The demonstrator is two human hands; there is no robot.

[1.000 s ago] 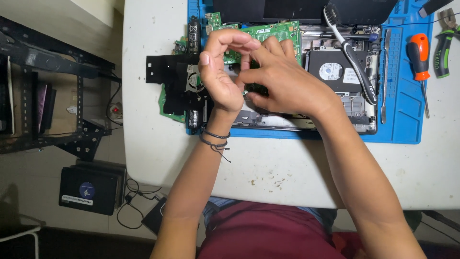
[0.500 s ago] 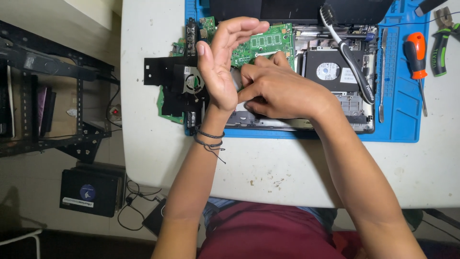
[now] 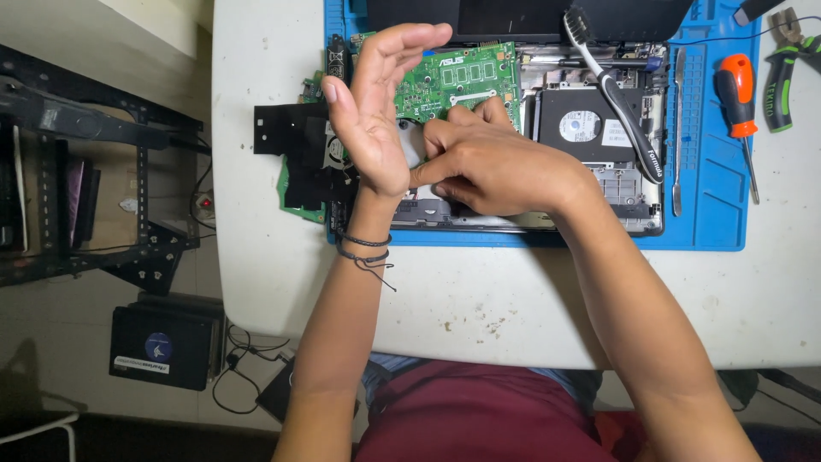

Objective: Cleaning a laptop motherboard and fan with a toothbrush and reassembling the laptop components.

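Observation:
An opened laptop lies on a blue work mat (image 3: pixel 710 205), its green motherboard (image 3: pixel 462 81) and hard drive (image 3: pixel 590 124) exposed. My left hand (image 3: pixel 376 111) stands on its edge above the board's left part, palm facing right, fingers stretched out and holding nothing. My right hand (image 3: pixel 496 167) rests on the laptop's middle with fingers curled down by a grey part (image 3: pixel 415 145) next to the fan. Its thumb touches the heel of my left hand. Whatever is under the right fingers is hidden.
A toothbrush (image 3: pixel 616 94) lies across the drive bay, a thin metal pry tool (image 3: pixel 677 128) beside it. An orange screwdriver (image 3: pixel 735 85) and green-handled pliers (image 3: pixel 782 60) sit at the right. A black sheet (image 3: pixel 291 128) overhangs the mat's left edge. The white table (image 3: pixel 513 299) ends left; a black rack (image 3: pixel 77 171) stands beyond.
My left hand has let go of the clasp with my right and opened, its fingers straightening upward. My right hand has sunk slightly onto the laptop.

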